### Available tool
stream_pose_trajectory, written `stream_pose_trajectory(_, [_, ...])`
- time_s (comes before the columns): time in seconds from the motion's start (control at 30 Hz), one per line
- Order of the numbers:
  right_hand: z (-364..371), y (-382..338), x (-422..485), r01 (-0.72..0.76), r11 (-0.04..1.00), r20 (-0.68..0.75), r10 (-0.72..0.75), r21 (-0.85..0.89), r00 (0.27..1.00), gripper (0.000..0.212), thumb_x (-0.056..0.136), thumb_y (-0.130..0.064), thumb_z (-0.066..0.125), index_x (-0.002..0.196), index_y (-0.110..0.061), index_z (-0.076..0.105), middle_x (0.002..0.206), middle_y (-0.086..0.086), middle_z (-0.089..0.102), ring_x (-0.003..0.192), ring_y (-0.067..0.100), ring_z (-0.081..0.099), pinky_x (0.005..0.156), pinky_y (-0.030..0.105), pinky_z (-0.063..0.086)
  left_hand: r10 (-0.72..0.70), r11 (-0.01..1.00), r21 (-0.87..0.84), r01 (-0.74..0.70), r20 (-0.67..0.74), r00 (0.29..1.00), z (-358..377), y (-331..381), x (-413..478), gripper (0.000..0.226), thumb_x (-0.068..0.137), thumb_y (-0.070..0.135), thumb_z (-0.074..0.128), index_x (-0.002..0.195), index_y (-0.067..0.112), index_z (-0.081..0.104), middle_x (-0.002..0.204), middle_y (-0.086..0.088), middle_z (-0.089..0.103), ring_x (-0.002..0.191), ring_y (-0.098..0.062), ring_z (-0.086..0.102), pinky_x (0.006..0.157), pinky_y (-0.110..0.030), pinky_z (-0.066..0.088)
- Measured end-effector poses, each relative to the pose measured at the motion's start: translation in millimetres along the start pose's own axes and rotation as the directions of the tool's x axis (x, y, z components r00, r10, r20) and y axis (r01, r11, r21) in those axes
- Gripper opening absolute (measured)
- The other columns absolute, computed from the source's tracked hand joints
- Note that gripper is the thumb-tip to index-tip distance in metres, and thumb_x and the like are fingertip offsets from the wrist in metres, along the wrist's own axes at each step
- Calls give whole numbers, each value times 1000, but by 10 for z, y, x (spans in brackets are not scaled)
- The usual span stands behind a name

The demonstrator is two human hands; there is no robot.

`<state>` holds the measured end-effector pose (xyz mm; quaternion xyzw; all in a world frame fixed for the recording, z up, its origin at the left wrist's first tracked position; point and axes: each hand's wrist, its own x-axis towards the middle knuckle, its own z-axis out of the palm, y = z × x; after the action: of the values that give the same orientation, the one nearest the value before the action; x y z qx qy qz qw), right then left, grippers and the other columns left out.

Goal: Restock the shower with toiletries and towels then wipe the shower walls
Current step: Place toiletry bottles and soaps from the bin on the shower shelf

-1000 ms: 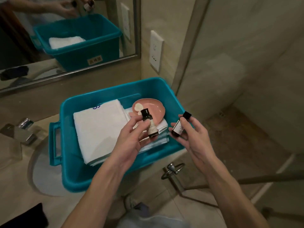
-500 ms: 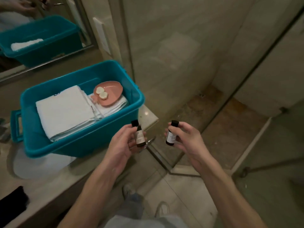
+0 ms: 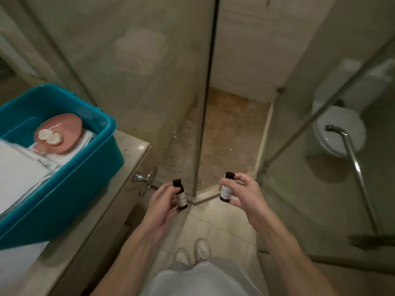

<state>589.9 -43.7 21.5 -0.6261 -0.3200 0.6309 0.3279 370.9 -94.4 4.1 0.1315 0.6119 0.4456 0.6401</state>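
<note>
The person's left hand (image 3: pixel 162 201) grasps a small dark-brown bottle with a black cap and pale label (image 3: pixel 180 196), thumb and fingers curled round its body, the bottle slightly tilted. The right hand (image 3: pixel 243 193) pinches a second small dark bottle (image 3: pixel 226 190) of the same kind between thumb and fingertips, cap up. Both bottles are held in the air near each other, just before the edge of the clear glass shower panel (image 3: pixel 139 82) and short of the brown shower floor (image 3: pixel 230 133). At left, a teal plastic tub (image 3: pixel 70 189) sits on the beige stone counter (image 3: pixel 136 150); in it lie folded white towels (image 3: pixel 17 171) and, on them, a pink oval dish (image 3: pixel 68 133) carrying two round white soaps (image 3: pixel 44 133). A white toilet (image 3: pixel 339 133) shows through glass at right.
</note>
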Motion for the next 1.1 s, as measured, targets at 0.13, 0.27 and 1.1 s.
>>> stream_pose_trajectory(0.13, [-332, 255, -175, -28, 998, -146, 36, 52, 989, 24, 84, -26, 80, 104, -15, 72, 103, 11, 77, 98, 23, 74, 79, 37, 62, -71, 995, 79, 66, 62, 996, 183, -116, 78, 12, 91, 15, 65, 102, 21, 69, 108, -21, 70, 98, -27, 65, 85, -39, 58])
stream_pose_trajectory(0.27, [-575, 280, -280, -6, 994, -234, 31, 109, 972, 25, 87, -29, 77, 109, -20, 73, 102, 7, 78, 100, 22, 74, 83, 40, 62, -82, 992, 115, 61, 184, 979, 441, -66, 80, 14, 94, 13, 62, 106, 12, 69, 111, -21, 71, 96, -27, 63, 90, -42, 55])
stream_pose_trajectory(1.1, [-2076, -3633, 1772, 596, 791, -174, -573, 135, 801, 22, 94, -26, 69, 115, -18, 72, 109, 15, 75, 107, 31, 71, 92, 52, 56, 415, 897, -40, -440, 417, 809, 4405, 2826, 1483, 18, 93, 20, 58, 109, 24, 67, 106, -5, 76, 90, -18, 68, 73, -29, 53])
